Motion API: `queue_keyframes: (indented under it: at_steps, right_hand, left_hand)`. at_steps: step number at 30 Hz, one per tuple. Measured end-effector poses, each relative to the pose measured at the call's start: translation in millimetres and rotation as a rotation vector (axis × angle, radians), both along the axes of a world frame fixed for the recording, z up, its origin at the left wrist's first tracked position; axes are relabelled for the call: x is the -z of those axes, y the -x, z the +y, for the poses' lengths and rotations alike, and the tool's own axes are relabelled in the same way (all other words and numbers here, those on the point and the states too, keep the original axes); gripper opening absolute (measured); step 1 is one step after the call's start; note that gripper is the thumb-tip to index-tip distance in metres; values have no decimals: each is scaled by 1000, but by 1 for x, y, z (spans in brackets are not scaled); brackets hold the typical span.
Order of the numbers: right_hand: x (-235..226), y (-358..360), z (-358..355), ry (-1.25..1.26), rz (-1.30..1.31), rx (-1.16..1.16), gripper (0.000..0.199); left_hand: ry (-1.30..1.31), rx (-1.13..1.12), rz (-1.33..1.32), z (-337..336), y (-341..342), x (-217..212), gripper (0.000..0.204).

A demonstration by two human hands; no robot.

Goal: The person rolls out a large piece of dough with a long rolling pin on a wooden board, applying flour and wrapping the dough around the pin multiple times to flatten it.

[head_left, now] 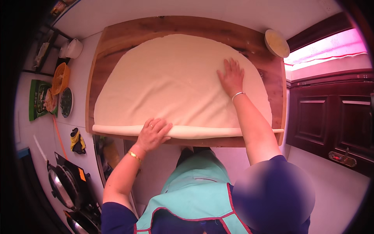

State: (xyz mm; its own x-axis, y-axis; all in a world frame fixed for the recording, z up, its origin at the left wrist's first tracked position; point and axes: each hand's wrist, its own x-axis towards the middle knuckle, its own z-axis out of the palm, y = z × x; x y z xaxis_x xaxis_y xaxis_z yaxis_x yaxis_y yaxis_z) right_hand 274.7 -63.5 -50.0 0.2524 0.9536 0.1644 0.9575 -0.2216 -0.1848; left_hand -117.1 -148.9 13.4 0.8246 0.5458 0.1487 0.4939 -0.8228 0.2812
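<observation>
A huge thin sheet of pale dough [167, 78] covers most of the wooden board [194, 24], with a few soft creases in its middle. Its near edge is rolled around a long rolling pin [278, 131], whose right end sticks out bare. My left hand [154, 133] is closed over the dough-covered pin left of centre, fingers on the far side and thumb on the near side. Farther off to the right, my right hand [231, 77] lies palm down on the sheet, fingers stretched out. My right forearm crosses above the rolled edge.
A bowl of pale flour-like powder [277, 43] stands at the board's far right corner. Dark wooden cabinet doors [331, 121] are on the right. Along the left are an orange basket [60, 78], a green bag [38, 99], yellow-black gloves [77, 141] and pans [62, 186].
</observation>
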Motion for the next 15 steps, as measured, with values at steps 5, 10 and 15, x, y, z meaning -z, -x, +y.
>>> queue_keyframes:
  at_steps: [5,10,15]
  right_hand:
    - [-23,3,2,33,24,-6,60]
    - [-44,40,-23,-40,156,-235,52]
    - [-51,116,-40,-212,43,-332,52]
  left_hand:
    - [-284,-650,3,113,-24,8,40]
    - [-154,-440,-109,74,-50,22,42]
    - [-130,-536,23,113,-74,23,49]
